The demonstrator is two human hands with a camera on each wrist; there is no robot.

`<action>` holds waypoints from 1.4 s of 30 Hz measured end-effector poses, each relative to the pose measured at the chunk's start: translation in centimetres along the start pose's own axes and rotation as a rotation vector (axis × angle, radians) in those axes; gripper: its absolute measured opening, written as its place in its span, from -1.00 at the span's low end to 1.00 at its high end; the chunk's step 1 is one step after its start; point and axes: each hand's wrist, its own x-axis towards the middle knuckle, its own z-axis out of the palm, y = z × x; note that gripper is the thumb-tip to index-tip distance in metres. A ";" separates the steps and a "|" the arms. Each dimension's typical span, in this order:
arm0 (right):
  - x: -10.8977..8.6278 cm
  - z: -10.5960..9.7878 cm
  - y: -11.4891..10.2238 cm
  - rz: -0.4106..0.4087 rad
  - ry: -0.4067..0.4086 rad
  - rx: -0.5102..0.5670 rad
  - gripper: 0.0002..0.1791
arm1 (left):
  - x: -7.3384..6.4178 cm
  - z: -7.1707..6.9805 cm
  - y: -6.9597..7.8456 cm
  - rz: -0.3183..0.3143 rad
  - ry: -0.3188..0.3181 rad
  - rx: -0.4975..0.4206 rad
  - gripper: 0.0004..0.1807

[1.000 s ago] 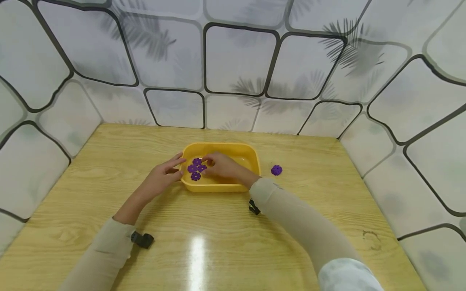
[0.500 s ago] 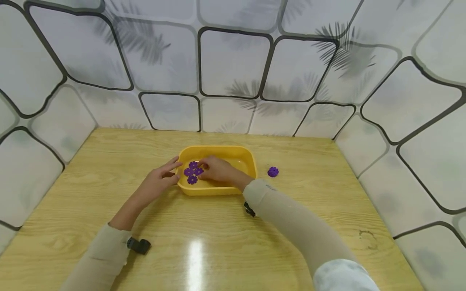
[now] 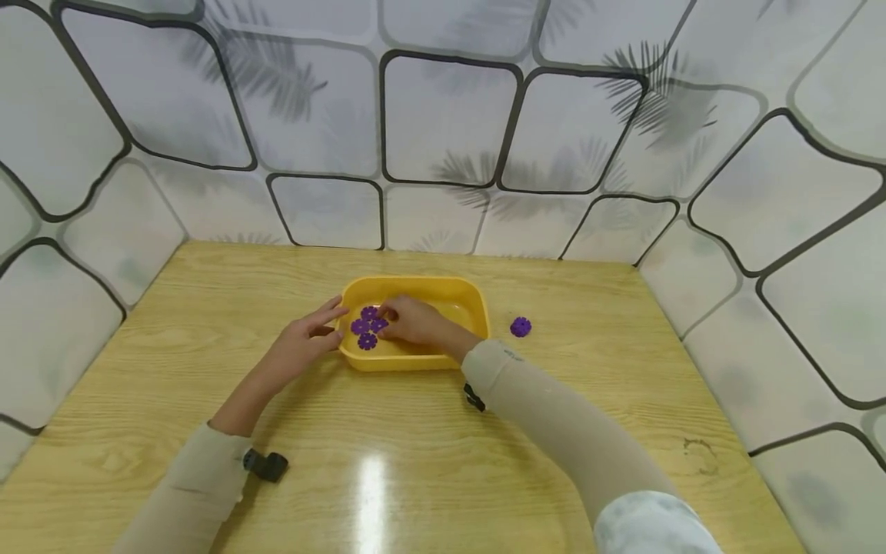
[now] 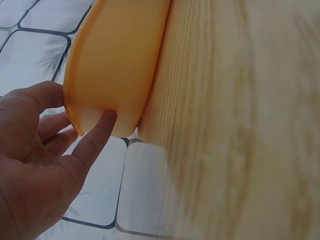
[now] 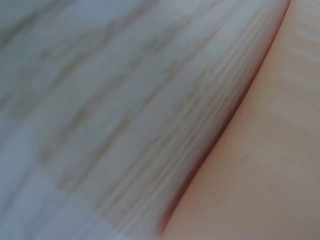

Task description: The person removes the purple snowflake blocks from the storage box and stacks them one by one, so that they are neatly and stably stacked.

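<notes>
Against the left end of a yellow plastic tray lies my left hand. Its fairly straight fingers touch the rim, and the left wrist view has one fingertip pressed on the outer wall. My right hand reaches into the tray from the right, thumb and index finger curled at a purple flower-shaped disc, one on each side of it. Several matching discs lie close around it on the tray floor. The right wrist view holds only blurred wood grain and the tray's outer wall.
A small stack of purple flower discs sits on the wooden table to the tray's right. White patterned panels enclose the table at the back and both sides. Each cuff carries a small black camera.
The head view has shifted slightly. Both hands stay at the tray; the right thumb and index finger have drawn closer around the nearest purple disc.
</notes>
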 end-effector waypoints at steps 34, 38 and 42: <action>-0.6 -0.2 -0.1 -0.012 0.041 0.026 -0.56 | 0.0 0.1 0.2 -0.009 0.009 0.005 -0.41; -0.4 -0.1 -0.1 -0.012 0.037 0.009 -0.55 | -0.1 0.0 0.3 -0.010 0.005 0.001 -0.41; -0.1 0.1 0.0 -0.015 0.034 -0.036 -0.53 | -0.1 -0.1 0.4 -0.004 -0.005 -0.012 -0.41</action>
